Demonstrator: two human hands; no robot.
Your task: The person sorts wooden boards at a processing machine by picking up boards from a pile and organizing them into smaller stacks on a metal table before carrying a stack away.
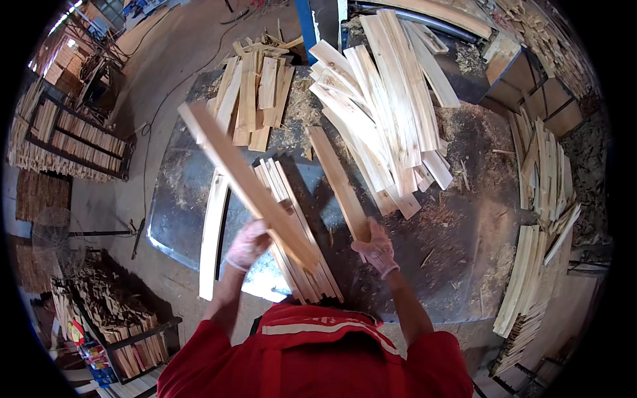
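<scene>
My left hand (249, 245), in a pale pinkish glove, is closed around a long wooden board (239, 172). That board is raised at a slant over a neat row of narrow wooden strips (298, 232) and looks slightly blurred. My right hand (375, 249), gloved the same way, grips the near end of another wooden board (338, 182), whose far end points away toward the middle of the table. Right of this board lies a large loose heap of pale boards (391, 99). The palm sides of both hands are hidden.
The dark table (458, 232) is strewn with sawdust and wood chips. A smaller pile of boards (255, 86) lies at its far left, a single pale board (213, 232) at its left edge. Stacked wood stands in a metal rack (79, 139) on the left; more boards (524, 278) lie right.
</scene>
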